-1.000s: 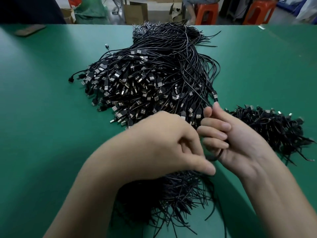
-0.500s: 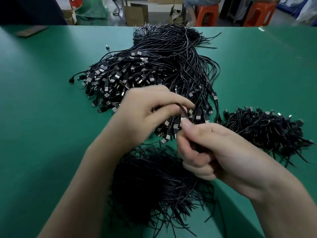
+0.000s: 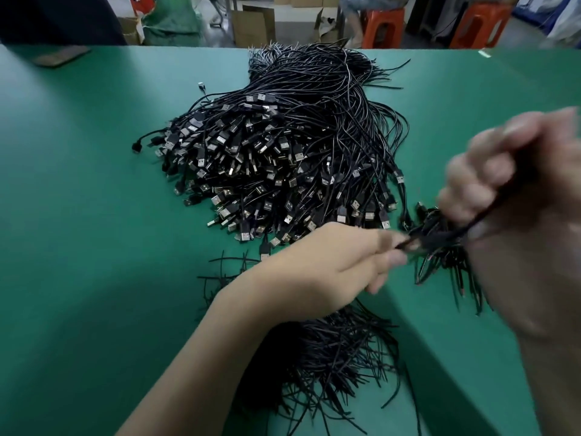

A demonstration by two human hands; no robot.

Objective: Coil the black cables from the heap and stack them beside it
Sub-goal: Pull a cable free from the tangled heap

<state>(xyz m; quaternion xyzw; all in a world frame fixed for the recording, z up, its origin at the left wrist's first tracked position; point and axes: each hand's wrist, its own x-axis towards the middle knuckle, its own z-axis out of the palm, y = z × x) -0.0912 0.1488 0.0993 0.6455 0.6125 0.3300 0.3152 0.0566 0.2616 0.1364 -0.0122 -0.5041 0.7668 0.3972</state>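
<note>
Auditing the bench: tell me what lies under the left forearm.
Thin black strands in a loose pile on the table, showing both sides of the left forearm. The arm covers the pile's middle; that part cannot be seen.

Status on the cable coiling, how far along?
Early. Done: a small stack of coiled cables sits right of the heap, partly behind the right hand. In hand: one cable stretched between the left hand, which pinches it, and the blurred right hand, which grips it; not yet coiled. Left: the heap, far bigger than the stack.
</note>
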